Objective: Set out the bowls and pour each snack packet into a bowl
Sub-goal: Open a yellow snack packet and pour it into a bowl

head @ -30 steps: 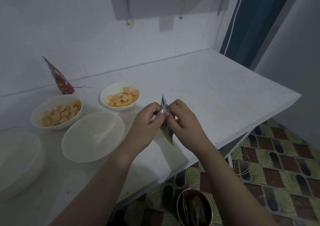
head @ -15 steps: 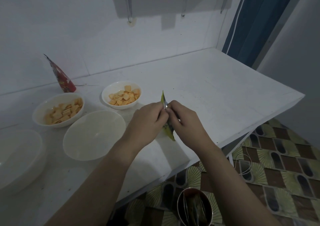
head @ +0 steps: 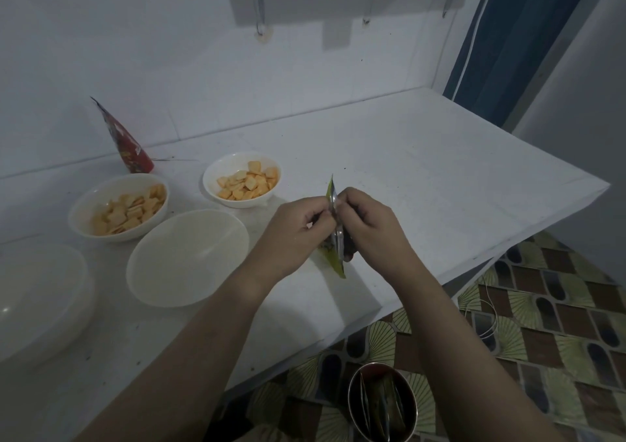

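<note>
While the yellow-green snack packet [head: 333,238] hangs edge-on above the front of the white table [head: 423,184], the left hand [head: 294,235] and the right hand [head: 369,226] pinch its top edge between curled fingers and thumbs, knuckles almost touching. Just left of the hands sits an empty white bowl [head: 188,258], with another empty bowl [head: 37,297] at the far left, and behind them two bowls holding orange squares, the larger bowl [head: 118,208] and the small bowl [head: 242,180]. A red packet [head: 123,141] stands by the wall, and a metal bin [head: 382,404] with wrappers sits on the patterned floor.
</note>
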Available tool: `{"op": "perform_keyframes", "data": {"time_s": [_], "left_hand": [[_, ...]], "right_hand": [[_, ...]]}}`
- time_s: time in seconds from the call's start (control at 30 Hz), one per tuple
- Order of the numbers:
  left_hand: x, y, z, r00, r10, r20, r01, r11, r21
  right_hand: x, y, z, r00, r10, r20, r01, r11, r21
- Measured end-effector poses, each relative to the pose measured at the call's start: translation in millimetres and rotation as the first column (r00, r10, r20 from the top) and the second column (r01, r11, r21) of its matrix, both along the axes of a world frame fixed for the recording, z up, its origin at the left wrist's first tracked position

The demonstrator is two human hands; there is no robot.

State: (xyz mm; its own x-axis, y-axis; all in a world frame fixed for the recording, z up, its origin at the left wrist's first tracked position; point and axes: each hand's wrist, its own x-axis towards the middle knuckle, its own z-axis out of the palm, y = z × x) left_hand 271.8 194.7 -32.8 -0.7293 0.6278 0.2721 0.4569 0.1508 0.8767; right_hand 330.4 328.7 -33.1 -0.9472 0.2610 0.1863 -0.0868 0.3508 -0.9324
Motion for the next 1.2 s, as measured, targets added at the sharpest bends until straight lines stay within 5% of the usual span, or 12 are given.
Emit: {"op": "perform_keyframes", "data": {"time_s": [0.43, 0.7, 0.97, 1.2], "left_hand": [[-5, 3, 1, 0.988, 0.111, 0.111, -0.120, 0.989, 0.083], [-8, 3, -1, 0.987, 0.157, 0.041, -0.159, 0.986, 0.053], [-5, 6, 9, 0.907, 0.410, -0.099, -0.388, 0.903, 0.187], [2, 14, 13, 0.932, 0.330, 0.148, -0.359, 0.893, 0.273]], "right_hand": [[-2, 11, 6, 1.000, -0.007, 0.014, 0.006, 0.997, 0.080], [-3, 4, 12, 0.996, 0.000, 0.093, -0.040, 0.900, 0.434], [1, 1, 28, 0.930, -0.338, -0.142, 0.366, 0.872, 0.326], [7, -5, 34, 0.919, -0.312, -0.241, 0.372, 0.889, 0.265]]}}
